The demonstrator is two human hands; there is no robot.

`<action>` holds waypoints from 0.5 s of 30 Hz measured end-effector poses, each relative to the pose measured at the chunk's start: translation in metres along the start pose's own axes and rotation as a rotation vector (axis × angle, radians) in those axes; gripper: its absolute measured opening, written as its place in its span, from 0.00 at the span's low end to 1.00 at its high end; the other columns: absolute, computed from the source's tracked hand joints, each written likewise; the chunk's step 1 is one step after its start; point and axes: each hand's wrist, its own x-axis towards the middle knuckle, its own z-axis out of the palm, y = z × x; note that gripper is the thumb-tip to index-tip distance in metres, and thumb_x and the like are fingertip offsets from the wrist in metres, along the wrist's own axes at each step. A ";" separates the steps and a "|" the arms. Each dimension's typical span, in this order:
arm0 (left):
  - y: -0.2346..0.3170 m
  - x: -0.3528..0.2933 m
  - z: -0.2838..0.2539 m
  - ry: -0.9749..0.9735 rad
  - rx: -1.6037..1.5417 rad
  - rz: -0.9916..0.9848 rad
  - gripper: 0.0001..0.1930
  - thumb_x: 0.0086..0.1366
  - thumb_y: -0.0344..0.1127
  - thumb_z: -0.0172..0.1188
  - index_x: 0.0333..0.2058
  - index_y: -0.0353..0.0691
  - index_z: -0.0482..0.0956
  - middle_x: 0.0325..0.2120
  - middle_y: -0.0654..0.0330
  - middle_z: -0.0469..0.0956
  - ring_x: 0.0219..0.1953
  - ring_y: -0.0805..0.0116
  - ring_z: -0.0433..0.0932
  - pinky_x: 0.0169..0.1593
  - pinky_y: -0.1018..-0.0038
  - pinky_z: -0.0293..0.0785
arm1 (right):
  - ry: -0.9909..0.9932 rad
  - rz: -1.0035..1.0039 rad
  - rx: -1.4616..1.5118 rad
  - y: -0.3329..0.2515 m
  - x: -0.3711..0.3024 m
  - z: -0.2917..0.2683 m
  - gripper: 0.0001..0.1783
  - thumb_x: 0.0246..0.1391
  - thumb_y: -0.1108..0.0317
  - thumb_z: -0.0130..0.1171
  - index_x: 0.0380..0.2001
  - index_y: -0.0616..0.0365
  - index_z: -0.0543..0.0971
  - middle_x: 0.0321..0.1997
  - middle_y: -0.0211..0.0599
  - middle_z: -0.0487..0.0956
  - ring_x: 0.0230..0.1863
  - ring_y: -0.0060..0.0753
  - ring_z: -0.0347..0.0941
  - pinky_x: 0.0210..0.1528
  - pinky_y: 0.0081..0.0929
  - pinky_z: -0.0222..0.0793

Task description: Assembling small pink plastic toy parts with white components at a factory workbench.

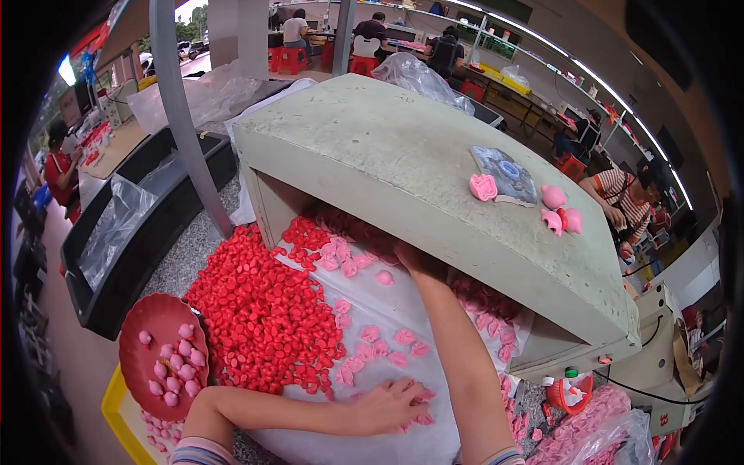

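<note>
My left hand [397, 407] rests low on the white sheet [372, 306], its bent fingers closed over several small pink soft-looking pieces [424, 418] that poke out at the fingertips. My right forearm reaches up into the grey metal box [349, 155]. Only the wrist edge of my right hand [411, 260] shows; the box's lid hides the fingers. Between my arms, more flat pink pieces [364, 355] lie scattered on the sheet. Left of them spreads a large heap of small glossy red pieces [263, 310]. Further pink pieces [496, 329] sit under the box's opening.
A red bowl [132, 349] of round pink pieces stands at left above a yellow tray [116, 411]. Black crates [147, 263] lie beyond a metal post [182, 116]. On the box top are pink figures [562, 209] and a blue-grey card [504, 174]. Co-workers sit farther off.
</note>
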 end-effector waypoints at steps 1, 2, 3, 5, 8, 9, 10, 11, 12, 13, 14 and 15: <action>0.002 -0.001 -0.013 -0.062 -0.124 0.009 0.35 0.39 0.48 0.66 0.48 0.49 0.65 0.44 0.53 0.62 0.44 0.52 0.65 0.42 0.59 0.68 | -0.007 0.000 -0.004 0.004 -0.003 0.005 0.16 0.47 0.60 0.49 0.38 0.56 0.75 0.38 0.44 0.75 0.42 0.48 0.69 0.43 0.38 0.63; -0.002 -0.001 -0.024 -0.122 -0.246 0.018 0.39 0.37 0.50 0.67 0.51 0.49 0.62 0.45 0.51 0.59 0.47 0.49 0.62 0.45 0.56 0.65 | -0.035 -0.044 -0.023 0.011 -0.005 0.007 0.16 0.47 0.61 0.49 0.37 0.57 0.75 0.38 0.45 0.75 0.41 0.47 0.70 0.42 0.38 0.64; -0.013 -0.001 -0.029 -0.131 -0.227 0.036 0.41 0.37 0.51 0.67 0.52 0.49 0.61 0.47 0.50 0.57 0.47 0.49 0.61 0.47 0.55 0.62 | -0.063 -0.087 -0.044 0.019 -0.008 0.009 0.15 0.48 0.61 0.49 0.36 0.57 0.75 0.37 0.45 0.75 0.40 0.47 0.70 0.42 0.38 0.64; -0.052 0.005 -0.033 -0.030 -0.157 -0.022 0.41 0.38 0.51 0.66 0.52 0.48 0.60 0.47 0.49 0.57 0.48 0.47 0.60 0.50 0.52 0.58 | -0.011 -0.113 -0.068 0.028 -0.012 0.012 0.15 0.48 0.61 0.49 0.36 0.58 0.75 0.37 0.44 0.75 0.39 0.46 0.70 0.41 0.38 0.64; -0.158 0.062 -0.056 0.174 0.149 -0.479 0.22 0.46 0.44 0.59 0.41 0.44 0.72 0.43 0.46 0.67 0.51 0.45 0.60 0.50 0.48 0.56 | 0.006 0.007 0.005 0.043 -0.023 0.012 0.15 0.48 0.61 0.50 0.36 0.59 0.75 0.36 0.43 0.76 0.37 0.42 0.71 0.39 0.36 0.66; -0.214 0.073 -0.046 0.485 0.125 -0.414 0.18 0.47 0.44 0.56 0.37 0.42 0.75 0.39 0.51 0.71 0.47 0.50 0.64 0.48 0.53 0.58 | -0.032 0.152 0.128 0.039 -0.030 0.014 0.15 0.48 0.61 0.50 0.36 0.59 0.75 0.36 0.41 0.76 0.36 0.39 0.71 0.38 0.34 0.67; -0.229 0.080 -0.063 0.604 0.179 -0.418 0.21 0.48 0.48 0.54 0.38 0.39 0.74 0.39 0.52 0.72 0.44 0.53 0.68 0.48 0.58 0.60 | -0.040 0.150 0.125 0.032 -0.035 0.003 0.15 0.48 0.61 0.50 0.36 0.59 0.75 0.36 0.41 0.76 0.36 0.39 0.71 0.38 0.34 0.67; -0.264 0.075 -0.051 0.691 0.274 -0.384 0.21 0.49 0.48 0.52 0.38 0.38 0.73 0.38 0.51 0.72 0.43 0.53 0.68 0.48 0.57 0.60 | -0.130 0.690 0.910 0.005 -0.035 -0.019 0.14 0.49 0.61 0.50 0.36 0.59 0.74 0.36 0.41 0.75 0.35 0.37 0.71 0.37 0.31 0.68; -0.293 0.073 -0.032 0.778 0.358 -0.333 0.21 0.51 0.49 0.50 0.37 0.38 0.73 0.37 0.51 0.73 0.42 0.53 0.69 0.48 0.57 0.61 | -0.208 1.239 1.676 -0.015 -0.039 -0.044 0.13 0.50 0.62 0.49 0.36 0.58 0.73 0.36 0.41 0.75 0.34 0.35 0.71 0.36 0.28 0.68; -0.295 0.085 -0.028 0.791 0.330 -0.316 0.21 0.51 0.49 0.50 0.37 0.38 0.73 0.37 0.51 0.73 0.42 0.53 0.69 0.48 0.57 0.61 | -0.279 1.259 1.793 -0.014 -0.049 -0.072 0.13 0.51 0.62 0.49 0.37 0.58 0.72 0.37 0.42 0.75 0.34 0.34 0.71 0.36 0.26 0.68; -0.293 0.095 -0.024 0.807 0.348 -0.352 0.21 0.52 0.48 0.49 0.38 0.38 0.73 0.37 0.50 0.73 0.41 0.53 0.70 0.47 0.58 0.61 | -0.359 1.275 1.918 -0.012 -0.059 -0.097 0.13 0.51 0.62 0.50 0.38 0.57 0.71 0.38 0.43 0.74 0.34 0.33 0.71 0.36 0.24 0.68; -0.290 0.105 -0.019 0.814 0.362 -0.381 0.20 0.53 0.48 0.48 0.38 0.39 0.73 0.37 0.50 0.73 0.41 0.53 0.70 0.47 0.59 0.62 | -0.325 1.282 1.897 -0.014 -0.066 -0.119 0.13 0.51 0.62 0.50 0.38 0.57 0.71 0.38 0.43 0.74 0.34 0.33 0.71 0.36 0.24 0.68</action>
